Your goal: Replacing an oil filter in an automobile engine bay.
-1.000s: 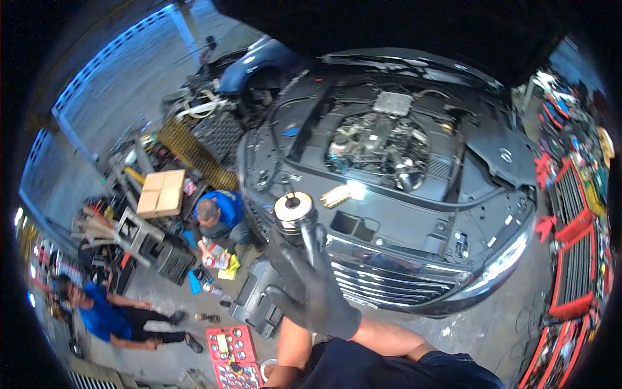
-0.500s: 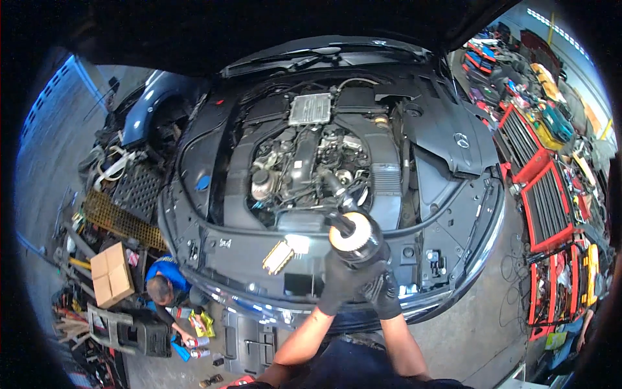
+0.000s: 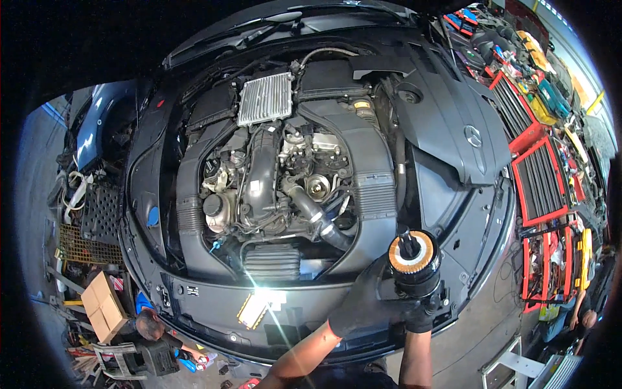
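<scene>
Both of my hands wear black gloves and hold an oil filter cartridge upright over the car's front right corner. Its pleated element is orange with a pale ring, a black stem stands up from its middle, and a black cap forms the lower part. My left hand wraps its left side; my right hand grips it from below. Some fingers are hidden behind the cap. Beyond lies the uncovered engine, with a round opening near its middle.
A lit work lamp lies on the front panel. The loose black engine cover rests on the right fender. Red tool cabinets stand at right. A person in blue crouches at lower left near a cardboard box; another is at far right.
Both hands have carried the oil filter cartridge to the right, away from the engine's middle. The view has shifted and come closer to the engine bay.
</scene>
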The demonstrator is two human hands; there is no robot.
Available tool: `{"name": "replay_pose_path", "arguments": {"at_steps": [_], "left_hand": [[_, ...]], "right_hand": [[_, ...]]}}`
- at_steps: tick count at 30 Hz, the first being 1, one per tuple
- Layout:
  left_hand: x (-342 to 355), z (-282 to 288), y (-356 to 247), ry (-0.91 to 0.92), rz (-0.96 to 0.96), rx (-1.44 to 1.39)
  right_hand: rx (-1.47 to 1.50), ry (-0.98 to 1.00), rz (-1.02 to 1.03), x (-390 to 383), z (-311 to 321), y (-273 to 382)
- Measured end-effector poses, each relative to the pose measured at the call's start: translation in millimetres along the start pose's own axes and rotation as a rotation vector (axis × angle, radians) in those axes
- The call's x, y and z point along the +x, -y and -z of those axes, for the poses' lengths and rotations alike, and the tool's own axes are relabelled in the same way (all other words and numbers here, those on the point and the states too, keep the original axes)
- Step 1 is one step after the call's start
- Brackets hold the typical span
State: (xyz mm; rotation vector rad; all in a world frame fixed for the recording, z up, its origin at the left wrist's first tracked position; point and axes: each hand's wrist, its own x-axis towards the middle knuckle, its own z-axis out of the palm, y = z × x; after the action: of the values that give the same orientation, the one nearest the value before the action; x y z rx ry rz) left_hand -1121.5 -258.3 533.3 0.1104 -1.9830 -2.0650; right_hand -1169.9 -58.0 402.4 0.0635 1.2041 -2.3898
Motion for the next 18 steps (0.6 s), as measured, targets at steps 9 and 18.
{"name": "replay_pose_path", "arguments": {"at_steps": [9,18], "left_hand": [[25.6,14.4,39.5,-0.309,0.15,-0.551],[59.9,12.1,90.1,-0.62,0.168,-0.829]], "right_hand": [[-0.479,0.105,0.155,98.2,-80.0,60.3],[-0.863,0.144,0.23,124.9,-137.4,53.4]]}}
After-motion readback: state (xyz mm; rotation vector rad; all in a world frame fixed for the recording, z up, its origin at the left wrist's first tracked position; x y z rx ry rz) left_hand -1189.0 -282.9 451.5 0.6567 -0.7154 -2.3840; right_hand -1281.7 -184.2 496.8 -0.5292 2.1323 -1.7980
